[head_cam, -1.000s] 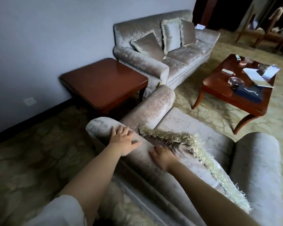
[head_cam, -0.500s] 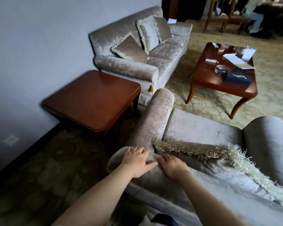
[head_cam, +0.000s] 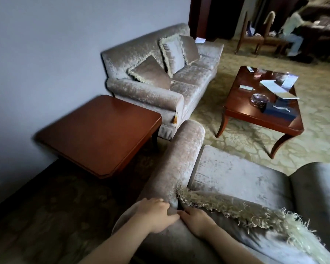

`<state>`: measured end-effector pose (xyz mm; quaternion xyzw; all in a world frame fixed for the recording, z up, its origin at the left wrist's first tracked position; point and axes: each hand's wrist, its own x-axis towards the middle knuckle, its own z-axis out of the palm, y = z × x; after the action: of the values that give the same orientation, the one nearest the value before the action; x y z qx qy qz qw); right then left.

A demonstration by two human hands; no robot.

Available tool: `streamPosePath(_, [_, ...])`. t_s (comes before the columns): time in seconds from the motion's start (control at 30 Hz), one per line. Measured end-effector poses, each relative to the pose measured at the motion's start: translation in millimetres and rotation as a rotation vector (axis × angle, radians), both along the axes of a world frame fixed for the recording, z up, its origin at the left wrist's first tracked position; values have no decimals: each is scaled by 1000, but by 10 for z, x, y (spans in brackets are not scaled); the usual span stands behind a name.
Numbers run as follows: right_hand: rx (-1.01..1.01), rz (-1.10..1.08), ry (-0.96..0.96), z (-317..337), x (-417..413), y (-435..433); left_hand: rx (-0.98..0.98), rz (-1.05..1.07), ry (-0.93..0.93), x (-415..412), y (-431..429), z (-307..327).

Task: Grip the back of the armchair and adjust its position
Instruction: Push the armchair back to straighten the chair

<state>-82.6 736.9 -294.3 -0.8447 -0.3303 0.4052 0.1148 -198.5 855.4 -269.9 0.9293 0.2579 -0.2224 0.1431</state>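
Two grips share the near left corner of the armchair [head_cam: 236, 178], on top of its back. The left grip [head_cam: 156, 214] curls its fingers over the edge beside the rolled arm. The right grip [head_cam: 196, 220] lies just beside it; whether its fingers hook over I cannot tell. Set so close together, they would likely pivot the chair rather than slide it, so spreading them along the back should steady it. Pale crushed velvet covers the chair, and a fringed cushion [head_cam: 236, 208] leans inside. It stands near, left arm close to the side worktop [head_cam: 103, 134], with the sofa [head_cam: 189, 80] beyond.
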Motion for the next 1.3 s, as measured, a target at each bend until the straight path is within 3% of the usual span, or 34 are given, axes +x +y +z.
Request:
streamPosePath(0.17, [103, -87, -158, 88, -26, -69, 94, 29, -157, -17, 113, 54])
streamPosePath(0.27, [127, -130, -195, 141, -145, -263, 105, 10, -137, -166, 74, 59])
streamPosePath(0.63, [-44, -320, -373, 438, -250, -1346, 264, -66, -174, -525, -581, 171])
streamPosePath(1.0, [-151, -489, -535, 465, 117, -3230, 94, -396, -188, 186, -2303, 202])
streamPosePath(1.3, [-195, -401, -501, 363, 812, -4519, -47, -368, -98, 1348, -4034, 144])
